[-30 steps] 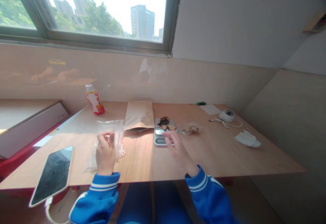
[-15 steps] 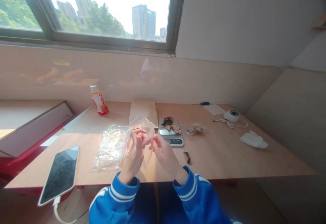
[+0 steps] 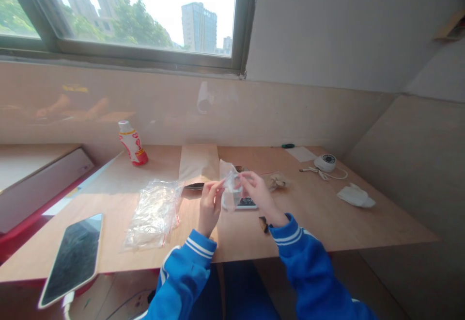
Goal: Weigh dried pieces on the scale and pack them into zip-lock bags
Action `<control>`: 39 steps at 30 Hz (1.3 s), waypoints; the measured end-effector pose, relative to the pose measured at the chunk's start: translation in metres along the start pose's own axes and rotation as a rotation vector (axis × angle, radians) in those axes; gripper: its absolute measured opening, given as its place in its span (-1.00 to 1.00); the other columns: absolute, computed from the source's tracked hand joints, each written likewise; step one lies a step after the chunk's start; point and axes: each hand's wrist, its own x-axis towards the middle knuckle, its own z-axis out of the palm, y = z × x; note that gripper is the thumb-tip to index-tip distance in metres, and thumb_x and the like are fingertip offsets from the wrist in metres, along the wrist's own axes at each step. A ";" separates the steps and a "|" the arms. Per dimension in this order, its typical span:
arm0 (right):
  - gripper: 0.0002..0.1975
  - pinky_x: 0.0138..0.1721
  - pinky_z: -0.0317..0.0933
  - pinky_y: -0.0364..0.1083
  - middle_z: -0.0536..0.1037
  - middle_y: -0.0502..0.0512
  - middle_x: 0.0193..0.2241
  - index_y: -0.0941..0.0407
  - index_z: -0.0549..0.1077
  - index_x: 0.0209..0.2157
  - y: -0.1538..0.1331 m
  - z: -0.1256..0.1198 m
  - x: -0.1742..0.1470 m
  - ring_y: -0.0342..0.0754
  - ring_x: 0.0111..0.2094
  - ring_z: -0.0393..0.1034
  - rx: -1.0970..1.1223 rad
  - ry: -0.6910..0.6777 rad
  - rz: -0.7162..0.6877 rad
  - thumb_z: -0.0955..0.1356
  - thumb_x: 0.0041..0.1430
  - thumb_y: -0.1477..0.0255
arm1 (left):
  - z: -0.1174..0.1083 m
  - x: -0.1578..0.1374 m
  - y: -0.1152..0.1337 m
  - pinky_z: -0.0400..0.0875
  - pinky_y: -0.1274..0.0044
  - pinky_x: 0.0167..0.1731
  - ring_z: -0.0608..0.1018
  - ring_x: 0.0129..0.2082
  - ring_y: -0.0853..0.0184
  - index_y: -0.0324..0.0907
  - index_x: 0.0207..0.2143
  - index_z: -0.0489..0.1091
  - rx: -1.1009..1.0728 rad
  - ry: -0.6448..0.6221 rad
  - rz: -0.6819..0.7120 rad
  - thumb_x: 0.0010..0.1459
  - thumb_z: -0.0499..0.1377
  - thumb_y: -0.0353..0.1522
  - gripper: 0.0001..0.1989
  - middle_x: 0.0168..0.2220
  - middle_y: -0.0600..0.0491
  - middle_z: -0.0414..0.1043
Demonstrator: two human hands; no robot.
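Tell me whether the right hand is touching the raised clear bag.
Touching. The head view shows the right hand pinching the raised clear bag by its edge.

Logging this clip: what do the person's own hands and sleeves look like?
The left hand and right hand are ungloved. The left sleeve and right sleeve are long and bright blue, with white stripes ringing the wrist ends.
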 end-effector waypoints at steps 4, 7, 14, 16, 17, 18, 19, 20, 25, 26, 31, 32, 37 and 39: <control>-0.62 -0.28 0.30 -0.01 0.54 0.18 -0.26 0.12 0.33 -0.16 0.034 -0.015 0.018 0.00 -0.29 0.43 -0.097 0.101 -0.014 0.23 0.13 0.13 | 0.005 -0.011 -0.023 0.43 0.52 -0.33 0.45 -0.27 0.36 -0.16 -0.09 0.38 0.093 0.096 0.007 0.25 0.00 -0.38 -0.76 -0.25 -0.01 0.33; -0.67 -0.02 0.17 0.12 0.46 0.27 -0.12 0.13 0.37 -0.17 0.063 -0.023 0.025 0.12 -0.05 0.31 -0.517 0.258 -0.168 0.24 0.12 0.22 | 0.004 -0.016 -0.030 0.44 0.48 -0.29 0.45 -0.25 0.33 -0.17 -0.18 0.41 0.142 0.157 -0.012 0.24 0.02 -0.35 -0.80 -0.27 0.00 0.30; -0.79 -0.10 0.11 0.11 0.42 0.25 -0.15 0.12 0.41 -0.24 0.090 -0.022 0.027 0.18 -0.09 0.22 -1.059 0.329 -0.180 0.31 0.03 0.41 | 0.004 -0.018 -0.026 0.34 0.27 -0.07 0.40 -0.06 0.23 -0.17 -0.32 0.31 0.269 0.289 -0.059 0.24 0.03 -0.28 -0.84 -0.15 -0.06 0.31; -0.80 -0.13 0.09 0.09 0.45 0.21 -0.20 0.11 0.40 -0.24 0.088 -0.023 0.027 0.16 -0.13 0.24 -1.080 0.334 -0.163 0.31 0.03 0.42 | 0.005 -0.017 -0.025 0.27 0.22 0.01 0.37 0.05 0.21 -0.16 -0.33 0.23 0.252 0.308 -0.068 0.26 -0.02 -0.30 -0.85 -0.08 -0.08 0.33; -0.79 -0.14 0.08 0.08 0.47 0.20 -0.23 0.11 0.40 -0.23 0.086 -0.024 0.028 0.16 -0.15 0.25 -1.083 0.333 -0.146 0.31 0.03 0.43 | 0.006 -0.017 -0.025 0.24 0.21 0.05 0.34 0.10 0.21 -0.15 -0.33 0.19 0.233 0.314 -0.070 0.28 -0.05 -0.31 -0.87 -0.05 -0.10 0.34; -0.79 -0.15 0.06 0.07 0.49 0.19 -0.25 0.12 0.40 -0.23 0.084 -0.025 0.028 0.16 -0.16 0.26 -1.085 0.332 -0.128 0.31 0.03 0.43 | 0.006 -0.016 -0.026 0.23 0.21 0.07 0.30 0.15 0.21 -0.14 -0.32 0.16 0.210 0.315 -0.077 0.28 -0.07 -0.32 -0.88 0.00 -0.13 0.32; -0.78 -0.15 0.05 0.07 0.50 0.18 -0.27 0.12 0.40 -0.22 0.083 -0.027 0.029 0.15 -0.17 0.27 -1.086 0.331 -0.114 0.31 0.04 0.44 | 0.007 -0.017 -0.026 0.23 0.20 0.08 0.26 0.19 0.21 -0.14 -0.30 0.14 0.186 0.315 -0.085 0.29 -0.08 -0.33 -0.90 0.04 -0.16 0.30; -0.78 -0.16 0.04 0.06 0.51 0.17 -0.29 0.12 0.40 -0.21 0.082 -0.028 0.030 0.14 -0.17 0.28 -1.084 0.334 -0.105 0.31 0.04 0.44 | 0.007 -0.017 -0.027 0.23 0.20 0.08 0.23 0.22 0.20 -0.13 -0.29 0.12 0.163 0.316 -0.091 0.29 -0.10 -0.34 -0.91 0.07 -0.18 0.28; -0.76 -0.15 0.05 0.06 0.52 0.17 -0.26 0.11 0.41 -0.20 0.080 -0.033 0.033 0.14 -0.16 0.30 -1.050 0.339 -0.071 0.31 0.05 0.39 | 0.007 -0.018 -0.027 0.23 0.18 0.10 0.20 0.24 0.22 -0.11 -0.26 0.10 0.103 0.313 -0.145 0.30 -0.13 -0.37 -0.93 0.14 -0.22 0.23; -0.76 -0.14 0.05 0.07 0.51 0.17 -0.24 0.10 0.41 -0.19 0.080 -0.034 0.034 0.15 -0.14 0.30 -1.043 0.321 -0.059 0.31 0.05 0.39 | 0.007 -0.018 -0.026 0.24 0.20 0.09 0.22 0.23 0.23 -0.10 -0.27 0.09 0.109 0.310 -0.164 0.30 -0.13 -0.37 -0.93 0.14 -0.22 0.24; -0.71 -0.06 0.10 0.12 0.45 0.22 -0.12 0.11 0.41 -0.14 0.084 -0.039 0.034 0.16 -0.05 0.26 -0.957 0.255 -0.141 0.30 0.09 0.34 | 0.005 -0.018 -0.024 0.27 0.24 0.06 0.24 0.22 0.24 -0.10 -0.26 0.09 0.115 0.317 -0.197 0.30 -0.14 -0.36 -0.92 0.14 -0.21 0.25; -0.69 -0.04 0.11 0.12 0.43 0.24 -0.11 0.12 0.40 -0.11 0.084 -0.041 0.032 0.15 -0.04 0.26 -0.925 0.272 -0.189 0.28 0.11 0.33 | 0.005 -0.018 -0.024 0.26 0.24 0.07 0.24 0.22 0.24 -0.11 -0.26 0.10 0.106 0.325 -0.198 0.30 -0.14 -0.36 -0.92 0.14 -0.22 0.25; -0.70 0.01 0.15 0.12 0.41 0.22 -0.12 0.10 0.37 -0.10 0.089 -0.057 0.003 0.09 -0.05 0.26 -0.731 0.380 -0.340 0.22 0.18 0.29 | 0.007 -0.019 -0.030 0.31 0.30 0.00 0.36 0.13 0.24 -0.13 -0.27 0.13 0.082 0.426 -0.219 0.28 -0.10 -0.35 -0.92 0.12 -0.24 0.28; -0.71 -0.05 0.22 0.09 0.41 0.21 -0.14 0.10 0.37 -0.13 0.097 -0.066 -0.014 0.06 -0.11 0.30 -0.652 0.435 -0.305 0.20 0.19 0.28 | 0.008 -0.019 -0.033 0.33 0.30 -0.03 0.39 0.10 0.23 -0.13 -0.28 0.14 0.079 0.467 -0.210 0.27 -0.08 -0.34 -0.92 0.10 -0.25 0.30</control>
